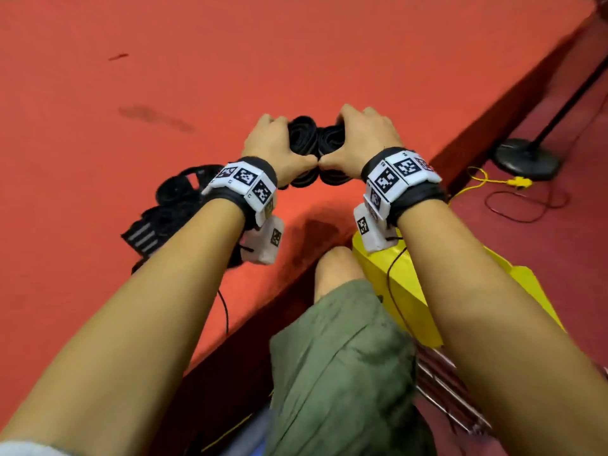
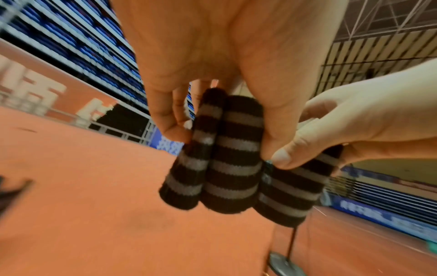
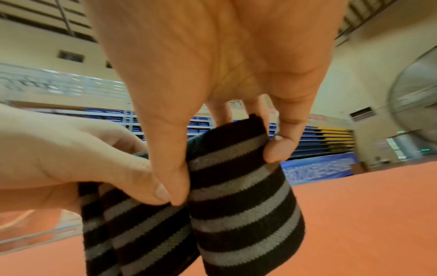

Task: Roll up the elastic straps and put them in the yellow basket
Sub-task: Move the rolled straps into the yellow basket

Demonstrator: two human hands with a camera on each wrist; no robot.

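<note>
At the far left on the red floor lies a loose heap of unrolled straps, black with grey stripes, one flat end showing its bands near the person's left forearm. The left hand is curled around rolled straps: thumb on the near side, fingers on the far side, pinching what the left wrist view shows as two tight cylinders pressed side by side. The knit is ribbed elastic, black crossed by evenly spaced grey bands that run around each roll. Seen from above, the coiled ends show as dark spirals.

The two thumbs touch tip to tip in the middle. The right hand grips another rolled strap, thicker, its thumb clamped on one side and its fingers hooked over the top edge. All the rolls are held together above the floor, in front of the person's knee.

Below the right wrist stands the yellow basket, partly hidden by the forearm, beside the green shorts. Farther right, on a lower, darker red strip, a black round stand base and a yellow cable lie. The wrist views show a large hall with rows of blue seats and a blue banner.
</note>
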